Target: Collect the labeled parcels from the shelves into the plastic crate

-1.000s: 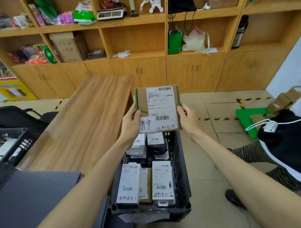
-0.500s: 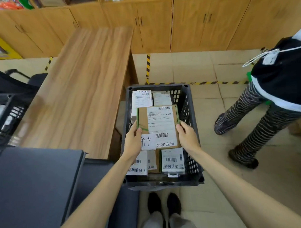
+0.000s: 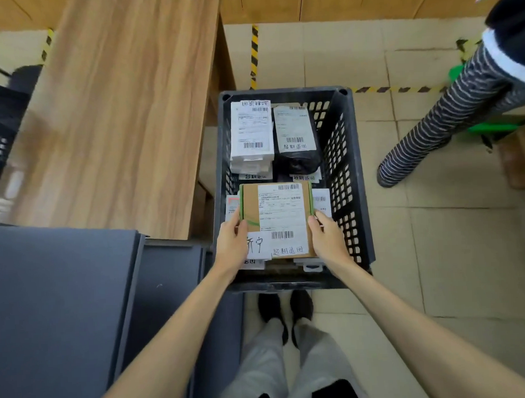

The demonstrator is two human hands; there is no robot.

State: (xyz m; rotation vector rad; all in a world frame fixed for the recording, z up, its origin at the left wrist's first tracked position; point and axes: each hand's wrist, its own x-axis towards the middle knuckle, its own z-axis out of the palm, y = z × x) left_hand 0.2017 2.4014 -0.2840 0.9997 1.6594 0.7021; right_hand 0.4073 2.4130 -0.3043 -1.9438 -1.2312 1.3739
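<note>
Head view: cardboard parcel at the near end of the crate.
Left hand: grips parcel's left edge.
Right hand: grips its right edge.
Technique: lower it level, then release.

Crate stands on the floor, directly before the person's feet and just right of the bench. In its far half, a boxed parcel lies left and a bagged parcel right, side by side, atop further parcels. In the near half, a flat parcel sits above others, left hand holding its left edge, right hand its right edge. A second person's leg stands right of the crate.
</note>
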